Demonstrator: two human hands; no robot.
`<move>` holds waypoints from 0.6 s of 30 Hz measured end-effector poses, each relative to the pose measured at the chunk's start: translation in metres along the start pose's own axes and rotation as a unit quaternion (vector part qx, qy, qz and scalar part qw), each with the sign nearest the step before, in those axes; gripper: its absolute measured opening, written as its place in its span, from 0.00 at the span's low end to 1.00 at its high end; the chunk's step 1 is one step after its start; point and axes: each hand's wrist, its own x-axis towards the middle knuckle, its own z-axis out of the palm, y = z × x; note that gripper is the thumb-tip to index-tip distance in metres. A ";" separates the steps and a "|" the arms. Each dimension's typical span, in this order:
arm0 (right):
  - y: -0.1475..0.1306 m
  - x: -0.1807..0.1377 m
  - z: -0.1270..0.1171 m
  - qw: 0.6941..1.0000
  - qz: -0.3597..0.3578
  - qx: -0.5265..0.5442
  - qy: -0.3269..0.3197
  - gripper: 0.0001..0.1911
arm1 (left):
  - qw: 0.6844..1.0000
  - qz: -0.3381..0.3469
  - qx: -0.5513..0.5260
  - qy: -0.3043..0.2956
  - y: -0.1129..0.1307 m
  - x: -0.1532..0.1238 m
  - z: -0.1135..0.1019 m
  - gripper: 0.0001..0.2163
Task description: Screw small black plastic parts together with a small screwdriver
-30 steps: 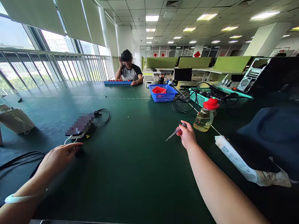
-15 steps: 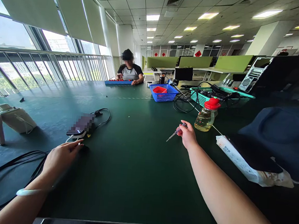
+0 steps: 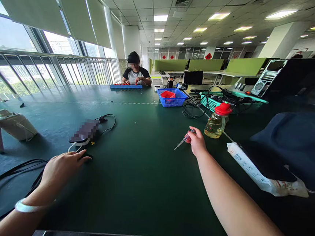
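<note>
My right hand (image 3: 197,141) is closed around the clear handle of a small screwdriver (image 3: 181,144), held over the table with its thin metal shaft pointing down to the left. My left hand (image 3: 65,164), below a bracelet, hovers low or rests on the table, index finger and thumb apart. No held thing shows in it; the undersides of its fingers are hidden. Just beyond those fingers lies a phone (image 3: 86,132), its screen blurred out, with a white cable (image 3: 74,146) at its near end. A dark patch beside the left fingertips is too unclear to name.
Black cables (image 3: 12,171) and a beige container (image 3: 16,124) stand at left. To the right are a red-lidded bottle (image 3: 216,125), a white packet (image 3: 248,170) and dark cloth (image 3: 296,141). Farther back are a blue basket (image 3: 172,101), a green basket (image 3: 207,102) and a seated person (image 3: 136,74).
My left hand has shifted slightly down, and its pinched finger and thumb have come apart. The right hand with the screwdriver is nearly still. Across the table, the person's hands have moved.
</note>
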 end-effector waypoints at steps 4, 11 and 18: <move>0.000 0.000 0.000 1.000 -0.001 0.001 -0.002 0.22 | 0.992 -0.085 -0.086 -0.032 -0.004 0.005 -0.007 0.27; -0.002 -0.002 0.001 1.000 -0.001 0.002 -0.004 0.23 | 0.996 -0.035 -0.074 -0.030 -0.035 0.018 0.019 0.22; -0.002 -0.002 0.003 1.000 0.000 -0.003 0.002 0.23 | 0.997 -0.003 -0.065 -0.036 -0.044 0.014 0.026 0.18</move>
